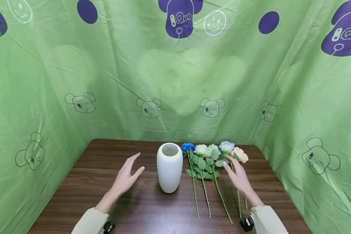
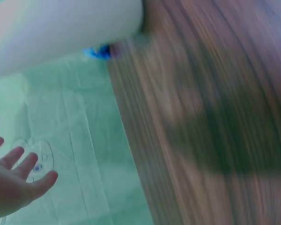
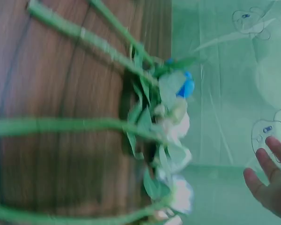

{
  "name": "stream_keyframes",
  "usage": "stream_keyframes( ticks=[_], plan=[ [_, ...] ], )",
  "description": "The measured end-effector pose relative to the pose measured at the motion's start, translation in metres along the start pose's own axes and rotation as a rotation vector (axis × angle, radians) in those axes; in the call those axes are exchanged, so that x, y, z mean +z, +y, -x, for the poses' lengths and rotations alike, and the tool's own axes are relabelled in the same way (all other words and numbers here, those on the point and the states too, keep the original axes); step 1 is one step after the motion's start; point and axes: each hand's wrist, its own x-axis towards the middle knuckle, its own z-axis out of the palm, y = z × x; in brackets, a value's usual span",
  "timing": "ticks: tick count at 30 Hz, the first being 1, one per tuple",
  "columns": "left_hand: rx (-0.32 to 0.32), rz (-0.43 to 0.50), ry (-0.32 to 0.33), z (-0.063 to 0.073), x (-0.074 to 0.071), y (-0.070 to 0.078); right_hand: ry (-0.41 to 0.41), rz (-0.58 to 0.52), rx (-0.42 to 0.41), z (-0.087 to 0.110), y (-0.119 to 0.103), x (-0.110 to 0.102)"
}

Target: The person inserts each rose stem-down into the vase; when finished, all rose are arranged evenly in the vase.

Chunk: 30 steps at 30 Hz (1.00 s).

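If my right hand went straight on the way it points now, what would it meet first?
Probably the pale flowers just ahead of your right hand; depth is unclear, so it might pass above them.

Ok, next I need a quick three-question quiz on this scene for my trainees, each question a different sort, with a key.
1. Multiple choice: which bloom is nearest the white vase?
a) peach
b) blue
c) pale blue

2. True or false: the left hand is gripping the white vase.

3. Count: how many flowers lie on the table?

Key:
1. b, the blue bloom.
2. False: the left hand is apart from the white vase and holds nothing.
3. Five.
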Motion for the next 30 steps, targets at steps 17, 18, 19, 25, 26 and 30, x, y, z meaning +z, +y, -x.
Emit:
stream_keyframes(
  ticks=[17,18,19,25,26,30],
  plan=[
    [-0.389,0.561,-0.232,0.000,0.033,0.041,-0.090,-0.497,0.548,0.015,0.007,0.067],
    [-0.407,0.575,-0.240,-0.001,0.033,0.042,-0.101,-0.501,0.548,0.016,0.009,0.070],
    [-0.425,0.583,-0.248,-0.002,0.032,0.044,-0.108,-0.504,0.541,0.017,0.012,0.074],
    [-0.491,0.612,-0.284,-0.007,0.019,0.070,-0.169,-0.529,0.554,0.020,0.081,0.113],
    [-0.496,0.608,-0.287,-0.007,0.017,0.074,-0.175,-0.526,0.564,0.020,0.090,0.120],
    [-0.501,0.581,-0.283,-0.008,0.015,0.083,-0.184,-0.502,0.565,0.019,0.075,0.125]
  ],
)
